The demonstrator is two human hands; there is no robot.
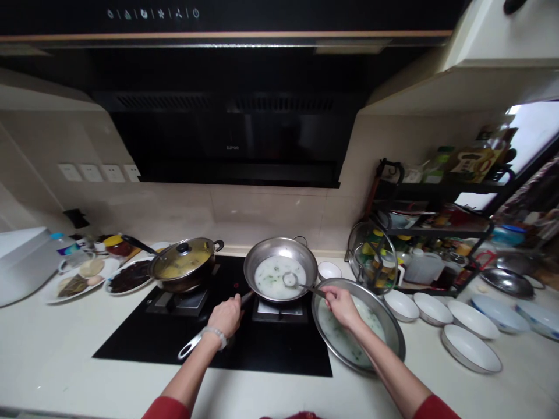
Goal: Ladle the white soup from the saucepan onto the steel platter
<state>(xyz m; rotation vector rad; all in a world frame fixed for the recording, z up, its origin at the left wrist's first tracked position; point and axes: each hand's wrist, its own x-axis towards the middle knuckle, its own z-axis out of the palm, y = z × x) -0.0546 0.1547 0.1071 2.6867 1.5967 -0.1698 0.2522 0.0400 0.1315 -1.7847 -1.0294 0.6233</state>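
Note:
My left hand (226, 319) is wrapped round the long handle of a steel wok (281, 247), which sits on the right burner. White soup (279, 282) with green bits lies in the wok. A ladle (308, 287) is gripped in my right hand (340, 305), its bowl dipping into the soup near the wok's right side. Under my right forearm stands a large steel basin (395, 340) with similar white, green-flecked liquid, partly covered by the arm.
A lidded pan (186, 262) with yellow contents stands on the left burner. Several white bowls (471, 346) are on the right counter, and a small bowl (329, 270) stands behind the basin. Plates of food (82, 279) sit far left. A glass lid (371, 256) leans against the spice rack (437, 230). The range hood (236, 134) overhangs.

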